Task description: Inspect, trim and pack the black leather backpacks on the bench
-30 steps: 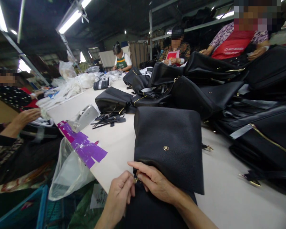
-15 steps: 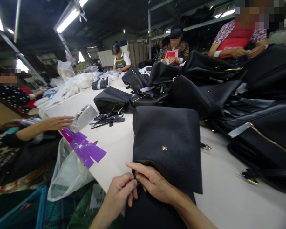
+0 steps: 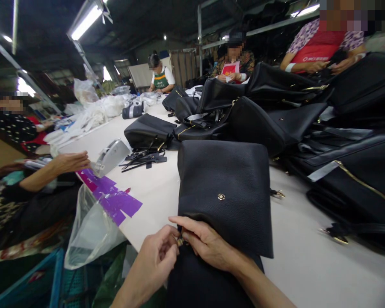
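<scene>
A black leather bag (image 3: 224, 188) with a brass snap lies flat on the white table (image 3: 304, 265), its near end hanging over the front edge. My left hand (image 3: 155, 261) and my right hand (image 3: 205, 244) meet at the bag's near left corner. Both pinch a small gold metal fitting (image 3: 180, 242) on the bag, fingers closed round it. My right forearm crosses the bag's lower part.
Heaps of black bags (image 3: 308, 115) fill the table's right and back. A tape dispenser (image 3: 111, 157), purple tape strips (image 3: 114, 199) and black straps (image 3: 144, 158) lie to the left. A co-worker's hand (image 3: 70, 162) touches the dispenser. A clear plastic bag (image 3: 90, 231) hangs off the edge. Other people sit around.
The co-worker's arm at left reached across to the tape dispenser. My hands stayed at the bag's corner, fingers shifting slightly on the gold fitting.
</scene>
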A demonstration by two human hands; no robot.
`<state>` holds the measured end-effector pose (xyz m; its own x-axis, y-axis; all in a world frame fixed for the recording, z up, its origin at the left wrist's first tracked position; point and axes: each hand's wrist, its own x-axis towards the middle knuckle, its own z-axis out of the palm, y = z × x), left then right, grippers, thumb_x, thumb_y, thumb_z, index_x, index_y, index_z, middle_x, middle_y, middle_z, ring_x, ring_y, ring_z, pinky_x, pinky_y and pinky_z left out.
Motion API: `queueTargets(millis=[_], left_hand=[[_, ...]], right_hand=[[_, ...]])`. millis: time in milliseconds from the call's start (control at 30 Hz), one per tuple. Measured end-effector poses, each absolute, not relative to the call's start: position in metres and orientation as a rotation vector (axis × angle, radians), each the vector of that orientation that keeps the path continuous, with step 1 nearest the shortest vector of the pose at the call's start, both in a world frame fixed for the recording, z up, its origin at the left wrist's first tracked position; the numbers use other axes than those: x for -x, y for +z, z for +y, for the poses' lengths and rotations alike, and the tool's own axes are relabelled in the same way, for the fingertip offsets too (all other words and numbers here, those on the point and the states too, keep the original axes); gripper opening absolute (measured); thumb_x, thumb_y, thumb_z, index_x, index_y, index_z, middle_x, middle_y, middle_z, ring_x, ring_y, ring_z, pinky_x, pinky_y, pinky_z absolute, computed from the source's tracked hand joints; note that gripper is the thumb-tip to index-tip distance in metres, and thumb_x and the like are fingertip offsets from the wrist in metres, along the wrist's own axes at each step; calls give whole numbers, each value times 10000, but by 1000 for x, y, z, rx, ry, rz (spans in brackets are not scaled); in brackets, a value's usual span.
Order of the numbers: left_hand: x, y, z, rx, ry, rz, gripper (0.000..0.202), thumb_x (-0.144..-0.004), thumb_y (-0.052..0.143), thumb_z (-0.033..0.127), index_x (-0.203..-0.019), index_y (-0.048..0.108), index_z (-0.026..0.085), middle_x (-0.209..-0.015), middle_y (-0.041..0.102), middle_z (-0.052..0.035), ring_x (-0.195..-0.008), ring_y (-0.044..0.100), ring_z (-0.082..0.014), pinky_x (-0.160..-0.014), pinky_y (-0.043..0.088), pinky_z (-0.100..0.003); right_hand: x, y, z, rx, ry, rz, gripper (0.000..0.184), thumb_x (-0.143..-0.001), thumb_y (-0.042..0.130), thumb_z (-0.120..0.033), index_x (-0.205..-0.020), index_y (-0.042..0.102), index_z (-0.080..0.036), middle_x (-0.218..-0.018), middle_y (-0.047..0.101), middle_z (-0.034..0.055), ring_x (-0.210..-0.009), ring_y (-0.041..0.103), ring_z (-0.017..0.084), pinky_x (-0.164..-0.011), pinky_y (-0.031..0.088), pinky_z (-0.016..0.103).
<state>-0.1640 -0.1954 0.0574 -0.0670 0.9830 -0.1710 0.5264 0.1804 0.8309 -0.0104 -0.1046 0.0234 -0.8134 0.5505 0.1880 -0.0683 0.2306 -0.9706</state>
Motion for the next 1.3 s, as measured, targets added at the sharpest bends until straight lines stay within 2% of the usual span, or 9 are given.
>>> queueTargets(millis=[133, 300, 500, 600, 767, 900, 1033, 1233, 1300], left_hand=[[159, 56, -204, -1582, 776, 1863, 96, -830, 466, 204, -814, 560, 195, -637, 546, 30, -548, 520, -119, -507, 406, -192], [158, 46, -212, -1802, 845, 2055, 212, -866, 477, 207, -694, 601, 204, -566, 575, 28, -490, 525, -111, -492, 389, -186], [159, 39, -211, -1900, 901, 2071, 160, -859, 514, 169, -742, 612, 216, -592, 622, 33, -482, 558, -106, -488, 405, -174], [159, 32, -211, -1973, 882, 2137, 183, -862, 495, 156, -712, 582, 215, -565, 583, 35, -467, 539, -106, -477, 381, -185], [154, 24, -211, -2109, 807, 2244, 222, -827, 441, 107, -639, 487, 214, -508, 482, 46, -434, 490, -103, -451, 322, -205], [154, 31, -205, -2094, 766, 2175, 207, -795, 432, 87, -636, 470, 215, -521, 479, 48, -455, 485, -104, -468, 320, -205], [157, 42, -195, -2052, 803, 2130, 198, -820, 446, 111, -655, 489, 213, -548, 491, 48, -473, 473, -103, -481, 326, -204], [154, 47, -191, -2207, 785, 2055, 221, -845, 440, 100, -661, 491, 212, -568, 521, 39, -497, 504, -104, -508, 346, -212], [151, 47, -193, -2350, 752, 2047, 241, -851, 430, 87, -653, 494, 210, -566, 531, 31, -507, 517, -111, -525, 348, -230]], right_hand=[[10, 24, -105, 495, 1611, -2027, 473, -920, 409, -195, -1375, 525, -131, -1321, 613, 121, -1207, 559, 213, -1083, 400, 399], [10, 26, -105, 537, 1630, -2037, 484, -915, 409, -194, -1384, 518, -149, -1321, 613, 105, -1194, 565, 209, -1077, 406, 398], [9, 30, -106, 542, 1620, -2018, 475, -913, 415, -173, -1370, 540, -202, -1267, 650, 72, -1189, 572, 204, -1075, 412, 395], [9, 30, -106, 542, 1627, -1999, 470, -912, 424, -159, -1362, 548, -215, -1271, 649, 63, -1181, 575, 209, -1070, 417, 404], [8, 28, -107, 512, 1596, -2021, 472, -910, 409, -159, -1362, 542, -161, -1177, 683, 91, -1105, 613, 213, -1016, 462, 383], [8, 24, -106, 486, 1537, -2076, 472, -908, 424, -170, -1367, 536, -159, -1258, 653, 110, -1183, 581, 224, -1054, 437, 390], [8, 22, -105, 447, 1573, -2063, 464, -923, 423, -177, -1376, 526, -169, -1350, 601, 105, -1254, 536, 209, -1100, 391, 379], [8, 21, -105, 427, 1602, -2036, 469, -920, 439, -174, -1380, 524, -200, -1329, 614, 94, -1204, 556, 214, -1069, 406, 393], [8, 19, -104, 449, 1620, -2013, 464, -917, 446, -181, -1372, 535, -209, -1243, 645, 90, -1060, 608, 201, -995, 456, 372]])
